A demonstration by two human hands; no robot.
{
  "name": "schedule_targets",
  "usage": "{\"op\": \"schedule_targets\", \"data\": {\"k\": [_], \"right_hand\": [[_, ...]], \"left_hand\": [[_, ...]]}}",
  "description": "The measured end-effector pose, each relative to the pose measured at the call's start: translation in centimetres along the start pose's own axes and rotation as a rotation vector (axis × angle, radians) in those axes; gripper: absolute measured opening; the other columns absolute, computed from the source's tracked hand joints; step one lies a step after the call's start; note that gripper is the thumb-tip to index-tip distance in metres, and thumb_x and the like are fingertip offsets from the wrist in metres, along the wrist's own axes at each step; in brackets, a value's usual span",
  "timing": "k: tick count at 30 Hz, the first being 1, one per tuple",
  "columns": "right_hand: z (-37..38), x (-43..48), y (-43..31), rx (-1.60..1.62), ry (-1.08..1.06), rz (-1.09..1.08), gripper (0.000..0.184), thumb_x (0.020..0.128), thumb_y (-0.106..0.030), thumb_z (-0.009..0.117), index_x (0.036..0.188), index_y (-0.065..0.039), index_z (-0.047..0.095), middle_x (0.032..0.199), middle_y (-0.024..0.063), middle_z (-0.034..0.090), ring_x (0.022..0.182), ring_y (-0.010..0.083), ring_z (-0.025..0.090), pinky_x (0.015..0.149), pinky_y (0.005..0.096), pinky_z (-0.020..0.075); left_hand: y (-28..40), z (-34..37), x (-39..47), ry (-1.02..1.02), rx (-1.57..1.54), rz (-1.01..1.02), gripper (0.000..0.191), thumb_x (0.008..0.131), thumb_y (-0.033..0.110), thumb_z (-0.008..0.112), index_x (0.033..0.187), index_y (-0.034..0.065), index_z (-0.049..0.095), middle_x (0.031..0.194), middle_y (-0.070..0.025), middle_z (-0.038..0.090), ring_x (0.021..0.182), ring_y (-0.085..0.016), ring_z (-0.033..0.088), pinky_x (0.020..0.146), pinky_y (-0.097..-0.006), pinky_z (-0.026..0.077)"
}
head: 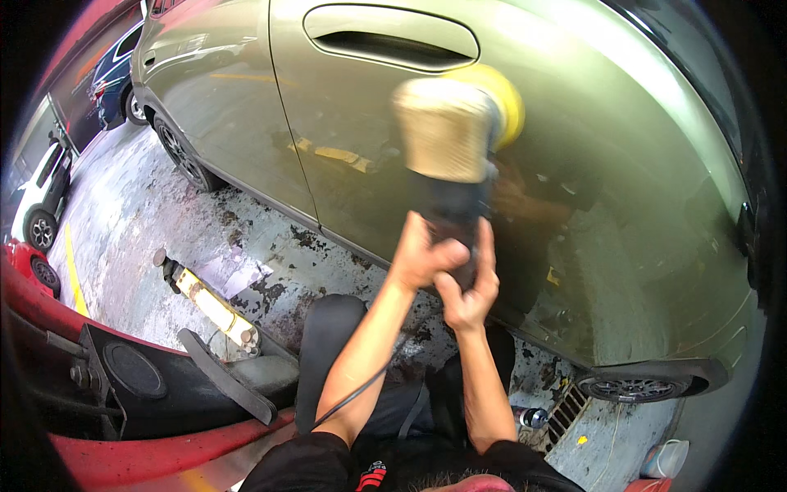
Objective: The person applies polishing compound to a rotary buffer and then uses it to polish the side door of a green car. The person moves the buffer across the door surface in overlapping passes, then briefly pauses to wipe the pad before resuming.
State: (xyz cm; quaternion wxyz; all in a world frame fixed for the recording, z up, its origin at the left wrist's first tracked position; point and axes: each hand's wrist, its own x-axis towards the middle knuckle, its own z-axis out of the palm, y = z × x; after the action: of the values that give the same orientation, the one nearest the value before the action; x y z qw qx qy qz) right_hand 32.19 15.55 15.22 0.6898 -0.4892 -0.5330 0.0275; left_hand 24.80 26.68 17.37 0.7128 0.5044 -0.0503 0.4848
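A corded power polisher (455, 178), blurred by motion, has a cloth-covered head and a yellow foam pad (510, 107). The pad is against or very close to the green car's door (369, 203), just below the recessed door handle (393, 43). My left hand (427, 252) wraps the dark handle from the left. My right hand (473, 283) holds the same handle from the right, a little lower. The cord (353, 393) crosses my left forearm. Where the pad meets the panel is mostly hidden by the head of the tool.
An open red car door (154, 455) with black trim lies at lower left. A yellow lift arm (215, 304) is on the stained floor. At lower right are a bottle (532, 417), a floor drain grate (565, 413) and a bucket (667, 458). Other cars stand at far left.
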Motion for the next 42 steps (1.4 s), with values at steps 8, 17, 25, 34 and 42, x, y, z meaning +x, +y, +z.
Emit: {"op": "schedule_targets", "data": {"k": [8,17,25,34,42], "right_hand": [[1.9,5.5,-1.0,-0.255,-0.269,-0.229,0.085,0.082,-0.028,0.095,0.157,-0.003,0.065,0.152,0.023,0.07,0.137,0.0402,0.072,0.118,0.0456,0.0553],[-10.6,-7.4,1.7,-0.096,0.375,0.059,0.084,0.096,-0.044,0.084,0.16,0.001,0.054,0.151,0.0177,0.066,0.138,0.0338,0.066,0.119,0.0472,0.0514],[-8.5,-11.2,5.7,0.056,0.61,0.061,0.083,0.098,-0.046,0.081,0.159,0.002,0.051,0.154,0.0141,0.061,0.14,0.031,0.062,0.12,0.0453,0.0484],[3.7,-1.4,6.6,-0.028,0.085,-0.062,0.094,0.089,-0.039,0.094,0.163,0.002,0.053,0.142,0.0234,0.074,0.124,0.0313,0.075,0.105,0.0437,0.0595],[14.0,7.7,2.6,-0.324,-0.277,-0.137,0.088,0.088,-0.045,0.092,0.166,-0.02,0.058,0.14,0.0183,0.077,0.122,0.037,0.079,0.1,0.0455,0.0639]], "left_hand": [[-1.7,-4.2,1.4,0.037,-0.447,0.212,0.086,0.095,0.075,0.075,0.143,0.0098,0.047,0.109,-0.0158,0.073,0.091,-0.037,0.076,0.094,-0.0553,0.063],[-3.8,11.1,-0.2,-0.404,0.25,-0.088,0.086,0.074,0.04,0.103,0.137,-0.0038,0.065,0.109,-0.0141,0.08,0.099,-0.021,0.077,0.095,-0.0392,0.061],[-4.2,10.9,-1.2,-0.541,0.681,-0.009,0.094,0.072,0.062,0.096,0.132,-0.0025,0.063,0.096,-0.0274,0.076,0.092,-0.048,0.077,0.08,-0.0501,0.06],[-2.1,-4.6,-0.2,0.023,-0.156,-0.016,0.103,0.068,0.048,0.106,0.145,-0.0039,0.061,0.13,-0.0077,0.074,0.118,-0.017,0.07,0.104,-0.0357,0.057],[1.7,-14.3,3.2,0.361,-0.35,0.281,0.09,0.094,0.085,0.069,0.132,0.0028,0.066,0.111,-0.0107,0.076,0.089,-0.025,0.077,0.08,-0.0398,0.066]]}}
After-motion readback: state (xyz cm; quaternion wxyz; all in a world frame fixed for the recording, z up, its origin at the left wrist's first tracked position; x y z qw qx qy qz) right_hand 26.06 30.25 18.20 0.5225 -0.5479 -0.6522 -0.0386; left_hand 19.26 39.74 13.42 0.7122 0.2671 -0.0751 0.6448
